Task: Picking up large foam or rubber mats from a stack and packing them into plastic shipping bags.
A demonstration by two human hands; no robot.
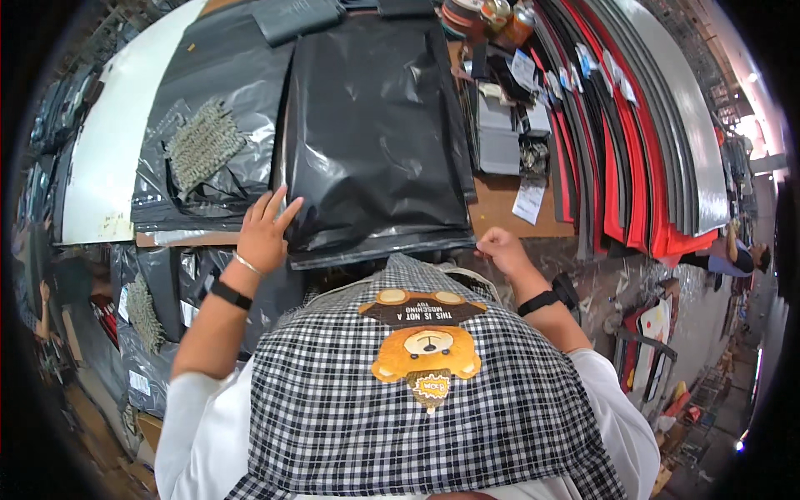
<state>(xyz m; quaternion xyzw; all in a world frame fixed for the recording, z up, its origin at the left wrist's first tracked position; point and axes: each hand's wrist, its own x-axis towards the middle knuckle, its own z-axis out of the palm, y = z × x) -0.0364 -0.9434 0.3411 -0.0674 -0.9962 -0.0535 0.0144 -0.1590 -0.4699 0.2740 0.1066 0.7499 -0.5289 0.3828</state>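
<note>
A large, glossy black plastic bag [375, 125] lies flat on the table in front of me, its near edge creased and close to my apron. At its near left side is my left hand [265, 232], fingers spread and stretched out, with the fingertips at the bag's edge. My right hand [502, 250] is closed in a pinch at the near right corner of the bag. To the left, another black plastic bag [258, 108] carries a grey shaggy textile piece [207, 143].
Curved rows of red, black and grey sheets [617, 142] fill the right side. Between them and the bag stand a grey box [497, 137], a paper slip [530, 200] and tape rolls [461, 17]. More black packages [154, 292] lie below the table's left edge. Other people are at both sides.
</note>
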